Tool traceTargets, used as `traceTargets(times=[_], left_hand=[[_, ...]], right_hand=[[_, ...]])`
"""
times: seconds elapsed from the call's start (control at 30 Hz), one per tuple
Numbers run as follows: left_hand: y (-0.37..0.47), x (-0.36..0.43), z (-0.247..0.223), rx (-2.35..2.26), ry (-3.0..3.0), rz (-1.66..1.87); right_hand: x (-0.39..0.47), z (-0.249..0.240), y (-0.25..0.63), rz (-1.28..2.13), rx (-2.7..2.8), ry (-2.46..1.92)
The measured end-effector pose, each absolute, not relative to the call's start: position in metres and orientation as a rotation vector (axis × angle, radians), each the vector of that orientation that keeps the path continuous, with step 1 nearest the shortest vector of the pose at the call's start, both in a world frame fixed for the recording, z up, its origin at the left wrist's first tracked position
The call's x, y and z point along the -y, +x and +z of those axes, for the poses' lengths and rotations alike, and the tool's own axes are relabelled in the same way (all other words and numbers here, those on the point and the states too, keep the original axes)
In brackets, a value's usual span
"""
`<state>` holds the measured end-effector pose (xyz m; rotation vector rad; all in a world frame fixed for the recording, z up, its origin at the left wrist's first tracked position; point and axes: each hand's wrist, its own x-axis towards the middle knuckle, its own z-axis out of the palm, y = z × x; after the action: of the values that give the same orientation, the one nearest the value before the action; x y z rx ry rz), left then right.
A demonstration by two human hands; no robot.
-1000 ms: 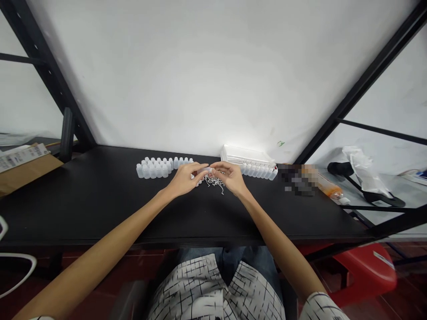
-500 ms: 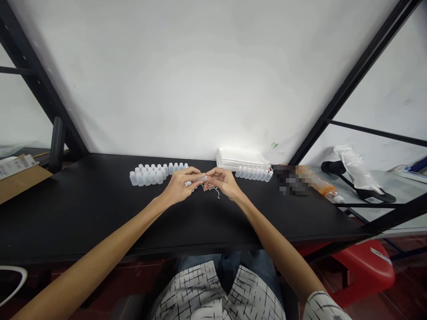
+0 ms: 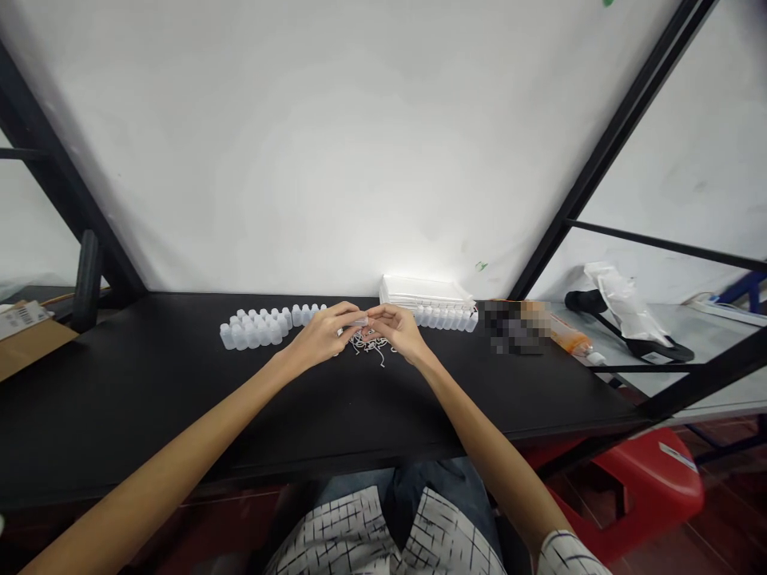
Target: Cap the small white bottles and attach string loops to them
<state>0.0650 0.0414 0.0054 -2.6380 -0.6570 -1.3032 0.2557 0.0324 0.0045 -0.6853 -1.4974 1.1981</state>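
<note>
Your view is bright, with a soft glow low on the wall (image 3: 407, 239); the table (image 3: 311, 431) reads dark and the floor (image 3: 207, 531) dim. Detail is soft at your left hand (image 3: 323, 335) and right hand (image 3: 400, 327). Pixelation masks one patch (image 3: 514, 327); wide-angle stretch shows toward the edges.

One cardboard piece (image 3: 36, 351), brown, is lying at far left, bearing a barcoded label (image 3: 22, 320). One stack of white sheets (image 3: 423, 287) is resting near the wall (image 3: 288, 160), which is showing a green mark (image 3: 481, 265). One orange-ended clear bottle (image 3: 569, 337) is lying at right; beyond, a plastic bag (image 3: 629, 302) is draping over a black item (image 3: 665, 350). One red plastic stool (image 3: 665, 471) is standing below.
</note>
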Motion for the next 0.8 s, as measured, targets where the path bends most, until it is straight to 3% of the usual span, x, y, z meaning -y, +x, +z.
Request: traceTargets(times=[0.3,0.8], left_hand=[[0.066,-0.039,-0.001,0.768,-2.64,-1.295],[0.063,-0.031,-0.004,0.803,-2.453,-1.2]], right_hand=[[-0.032,-0.006,0.256,0.941,1.571,-0.793],[-0.027,-0.004,0.245,1.081,1.477,-0.797]])
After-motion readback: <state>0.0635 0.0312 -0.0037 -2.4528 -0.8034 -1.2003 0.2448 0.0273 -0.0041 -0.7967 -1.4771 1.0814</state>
